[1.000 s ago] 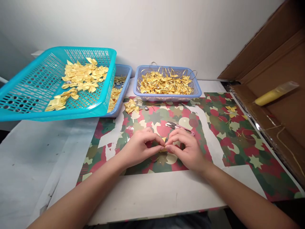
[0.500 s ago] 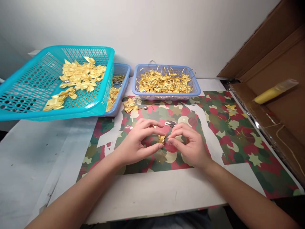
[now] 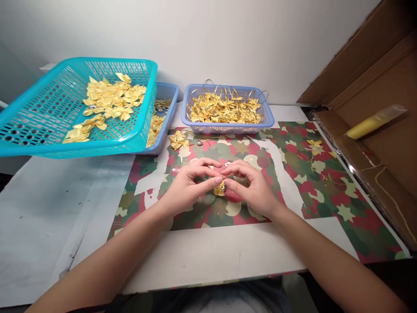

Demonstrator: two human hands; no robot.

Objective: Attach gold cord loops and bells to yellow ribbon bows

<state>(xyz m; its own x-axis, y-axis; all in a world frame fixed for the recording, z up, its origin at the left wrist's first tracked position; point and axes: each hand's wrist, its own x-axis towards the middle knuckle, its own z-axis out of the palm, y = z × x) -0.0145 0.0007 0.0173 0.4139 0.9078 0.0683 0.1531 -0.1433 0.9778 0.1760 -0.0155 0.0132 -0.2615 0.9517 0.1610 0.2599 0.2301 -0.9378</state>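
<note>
My left hand [image 3: 187, 189] and my right hand [image 3: 252, 187] meet over the middle of the patterned paper [image 3: 293, 174], fingertips pinched together. A small gold ribbon bow [image 3: 219, 188] hangs between them, held by both hands at its top. The fingers hide most of the bow. Another gold bow [image 3: 178, 140] lies loose on the paper beyond my left hand, beside a small silver piece [image 3: 199, 142].
A turquoise basket [image 3: 42, 134] with several gold bows sits tilted at the left, over a blue basket [image 3: 163, 139]. A second blue basket [image 3: 228, 126] of gold bows with loops stands at the back. An open cardboard box [image 3: 374, 78] with a yellow tube [image 3: 374, 122] fills the right side.
Both hands shifted slightly away from me and closed together again. The bow now hangs below the pinching fingertips. The scissors seen behind my right hand are now hidden.
</note>
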